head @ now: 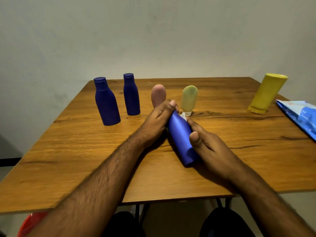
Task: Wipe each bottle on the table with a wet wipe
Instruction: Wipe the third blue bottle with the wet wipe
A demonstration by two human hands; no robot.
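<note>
A blue bottle [181, 135] lies tilted over the middle of the wooden table [85, 151], its base toward me. My left hand [159, 120] grips its upper end. My right hand [206, 144] wraps the lower body, with a bit of white wet wipe [183, 115] showing between fingers and bottle. Two dark blue bottles [106, 101] [131, 94] stand upright at the back left. A pink tube [158, 94] and a pale green tube [189, 100] stand just behind my hands. A yellow bottle [267, 94] stands at the back right.
A blue and white wet wipe pack [301, 117] lies at the table's right edge. A grey wall rises behind the table. Something red [30, 223] sits below the table's front left edge, and my dark-clothed legs show under the front edge.
</note>
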